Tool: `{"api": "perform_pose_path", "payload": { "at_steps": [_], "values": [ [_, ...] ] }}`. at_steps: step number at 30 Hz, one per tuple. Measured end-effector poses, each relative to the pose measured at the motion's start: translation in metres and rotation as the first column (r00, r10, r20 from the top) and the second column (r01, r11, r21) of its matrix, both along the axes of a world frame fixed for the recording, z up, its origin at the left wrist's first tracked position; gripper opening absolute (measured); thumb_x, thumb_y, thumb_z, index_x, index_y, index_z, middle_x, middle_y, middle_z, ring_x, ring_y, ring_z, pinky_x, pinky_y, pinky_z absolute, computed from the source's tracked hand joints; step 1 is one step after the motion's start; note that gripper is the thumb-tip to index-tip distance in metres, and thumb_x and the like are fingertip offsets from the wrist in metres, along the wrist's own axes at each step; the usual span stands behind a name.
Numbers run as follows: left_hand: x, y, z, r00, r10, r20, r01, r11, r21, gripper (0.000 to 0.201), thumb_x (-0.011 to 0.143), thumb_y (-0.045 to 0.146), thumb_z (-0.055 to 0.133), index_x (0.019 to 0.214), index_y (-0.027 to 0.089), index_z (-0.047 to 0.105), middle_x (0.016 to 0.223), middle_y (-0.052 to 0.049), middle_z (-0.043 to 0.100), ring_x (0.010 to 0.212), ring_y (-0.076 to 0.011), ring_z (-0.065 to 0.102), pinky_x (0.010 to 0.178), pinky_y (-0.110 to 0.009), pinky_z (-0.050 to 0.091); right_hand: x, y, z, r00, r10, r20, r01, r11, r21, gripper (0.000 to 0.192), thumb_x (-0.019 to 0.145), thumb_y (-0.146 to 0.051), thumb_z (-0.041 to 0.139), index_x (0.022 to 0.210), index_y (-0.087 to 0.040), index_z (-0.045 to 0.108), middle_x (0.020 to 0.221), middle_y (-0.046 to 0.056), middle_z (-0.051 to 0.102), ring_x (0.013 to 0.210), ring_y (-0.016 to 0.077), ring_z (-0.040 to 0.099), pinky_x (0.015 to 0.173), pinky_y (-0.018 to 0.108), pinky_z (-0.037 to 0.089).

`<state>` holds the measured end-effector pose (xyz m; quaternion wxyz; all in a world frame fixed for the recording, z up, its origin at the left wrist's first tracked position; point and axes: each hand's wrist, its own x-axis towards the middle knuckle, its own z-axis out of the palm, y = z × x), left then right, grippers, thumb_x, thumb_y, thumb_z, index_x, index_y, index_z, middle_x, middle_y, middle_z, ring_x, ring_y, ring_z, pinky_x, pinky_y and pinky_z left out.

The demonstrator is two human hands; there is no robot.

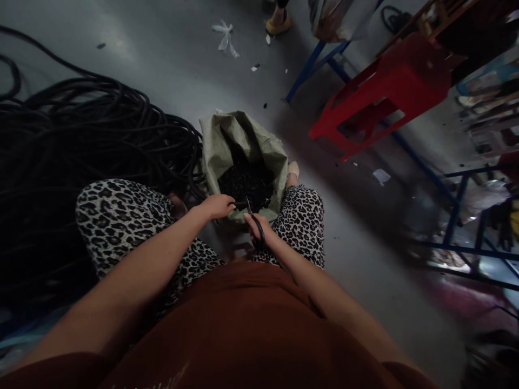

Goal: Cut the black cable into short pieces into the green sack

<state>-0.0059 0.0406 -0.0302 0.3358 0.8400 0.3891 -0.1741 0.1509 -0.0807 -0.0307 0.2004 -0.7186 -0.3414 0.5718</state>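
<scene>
My left hand (219,206) is closed around a thin black piece (239,203), perhaps cord or rubber strip, whose end points toward the scissors. In my right hand (259,227) are black-handled scissors (260,231), their blades at the tip of that piece. Both hands are over the near rim of a greenish woven sack (211,146), which stands between my knees with its mouth wide. Inside the sack lies a heap of small black pieces (247,183). Whether the blades touch the black piece I cannot tell.
A large heap of black hose or cord (101,129) coils on the floor to the left, reaching the sack. A red plastic stool (389,92) stands at upper right by blue metal frames (312,67). Another person's foot (279,21) and a plastic scrap (225,38) are ahead.
</scene>
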Motion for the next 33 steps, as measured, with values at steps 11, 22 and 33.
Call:
{"api": "perform_pose_path", "payload": {
  "at_steps": [11, 22, 33],
  "values": [
    [-0.0009, 0.0027, 0.0032, 0.998, -0.042, -0.044, 0.042, 0.999, -0.007, 0.034, 0.089, 0.037, 0.043, 0.109, 0.024, 0.068, 0.103, -0.006, 0.071, 0.094, -0.0212, 0.064, 0.075, -0.026, 0.047, 0.0052, -0.0021, -0.0058, 0.987, 0.133, 0.09, -0.138, 0.989, 0.053, 0.035, 0.092, -0.042, 0.047, 0.066, -0.019, 0.048, 0.045, -0.005, 0.044, 0.037, 0.0102, 0.047, 0.039, 0.019, 0.036],
    [-0.0025, 0.0057, 0.0043, 0.995, -0.011, -0.1, 0.012, 1.0, 0.013, 0.035, 0.088, 0.035, 0.043, 0.112, 0.023, 0.067, 0.11, -0.008, 0.07, 0.101, -0.0228, 0.064, 0.08, -0.027, 0.048, 0.0063, -0.0025, -0.0012, 0.994, 0.088, 0.064, -0.089, 0.996, 0.002, 0.037, 0.09, -0.045, 0.05, 0.064, -0.02, 0.044, 0.043, -0.007, 0.041, 0.032, 0.0098, 0.047, 0.034, 0.019, 0.032],
    [0.0, 0.0042, 0.01, 0.996, 0.084, -0.037, -0.081, 0.993, 0.086, 0.036, 0.09, 0.037, 0.041, 0.114, 0.024, 0.065, 0.112, -0.006, 0.07, 0.102, -0.0213, 0.063, 0.081, -0.026, 0.047, 0.0038, -0.0035, -0.0069, 0.989, 0.01, -0.148, -0.021, 0.997, -0.073, 0.043, 0.09, -0.058, 0.047, 0.085, -0.016, 0.051, 0.052, -0.003, 0.056, 0.035, 0.008, 0.053, 0.035, 0.014, 0.038]
  ]
}}
